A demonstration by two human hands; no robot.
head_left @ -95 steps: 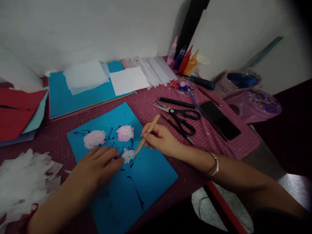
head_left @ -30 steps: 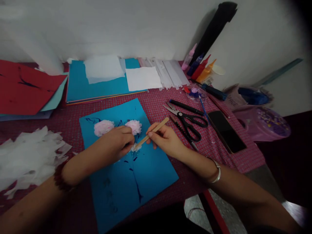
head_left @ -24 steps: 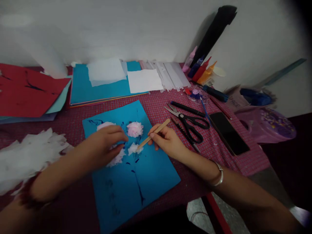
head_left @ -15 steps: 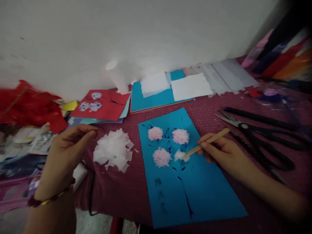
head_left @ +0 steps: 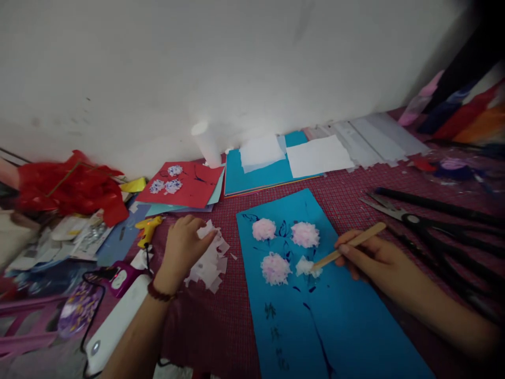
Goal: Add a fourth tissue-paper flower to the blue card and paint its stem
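My right hand pinches a flat wooden stick, its tip touching a small white paper cluster on the blue sheet. Three fuller pale pink paper flowers, one at the upper left, stand around painted dark blue leaves. A painted stem and dark written characters lie lower on the sheet. My left hand is over the left part of a pile of white paper pieces, fingers bent and thumb apart; nothing shows between them.
A yellow glue gun lies left of my left hand. Black-handled scissors are at the right. A red card with flowers and a blue sheet stack lie at the back. A white power strip sits lower left.
My left hand has moved right, over the paper pile, and its thumb and fingers have parted. The view has shifted, bringing the glue gun into sight. My right hand keeps the stick on the cluster.
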